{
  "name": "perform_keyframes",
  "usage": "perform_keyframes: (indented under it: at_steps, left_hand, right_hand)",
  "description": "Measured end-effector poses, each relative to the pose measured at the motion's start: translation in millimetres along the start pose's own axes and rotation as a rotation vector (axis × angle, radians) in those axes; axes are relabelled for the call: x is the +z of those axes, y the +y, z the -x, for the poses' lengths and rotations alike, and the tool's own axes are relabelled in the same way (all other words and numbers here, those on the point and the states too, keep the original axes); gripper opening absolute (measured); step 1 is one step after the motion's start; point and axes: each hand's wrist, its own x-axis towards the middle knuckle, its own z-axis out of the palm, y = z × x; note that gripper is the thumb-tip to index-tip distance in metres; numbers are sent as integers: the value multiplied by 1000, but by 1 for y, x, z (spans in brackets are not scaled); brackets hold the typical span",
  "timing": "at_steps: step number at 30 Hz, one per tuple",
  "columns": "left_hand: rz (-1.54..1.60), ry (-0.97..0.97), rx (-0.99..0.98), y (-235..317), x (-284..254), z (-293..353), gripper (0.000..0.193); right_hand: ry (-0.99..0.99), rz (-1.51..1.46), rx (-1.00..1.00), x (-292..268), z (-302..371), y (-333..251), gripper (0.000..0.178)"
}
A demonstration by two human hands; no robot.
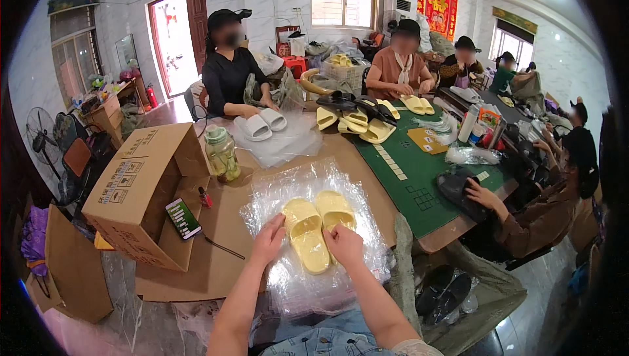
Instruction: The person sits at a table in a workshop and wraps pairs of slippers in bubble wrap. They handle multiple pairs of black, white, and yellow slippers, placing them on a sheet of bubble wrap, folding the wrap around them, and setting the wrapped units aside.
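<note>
A pair of pale yellow slide sandals lies side by side on a stack of clear plastic bags [262,202] in front of me. Glossy highlights on the left slide [306,235] look like clear film over it. Along that slide's outer edge is my left hand [267,241], its thumb and fingers drawn together. My right hand [344,246] is closed over the lower part of the right slide [335,209], knuckles up. Whether the fingers of either hand grip sandal or film is hidden.
An open cardboard box [141,192], a phone [183,218] and a bottle [223,153] stand to my left. Ahead, more yellow slides [377,131] are piled beside a green mat [419,215]. Co-workers sit around the table; one handles white slides [252,126].
</note>
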Motion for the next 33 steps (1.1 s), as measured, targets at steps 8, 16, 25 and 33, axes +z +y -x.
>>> perform_keyframes:
  at_steps: [8, 16, 25, 33]
  left_hand:
    - [-19, 4, 8, 3, -1, -1, 43]
    - [-34, -1, 48, -6, 2, 0, 47]
    - [-175, -48, 87, -3, 1, -3, 53]
    - [-345, -19, 12, -3, 7, -5, 59]
  right_hand:
    - [242, -68, -225, 11, 0, 10, 45]
    - [-116, 213, -1, 8, -24, -18, 57]
    - [-197, 264, -183, 32, -52, -5, 34]
    - [-139, 156, -194, -3, -14, 7, 30]
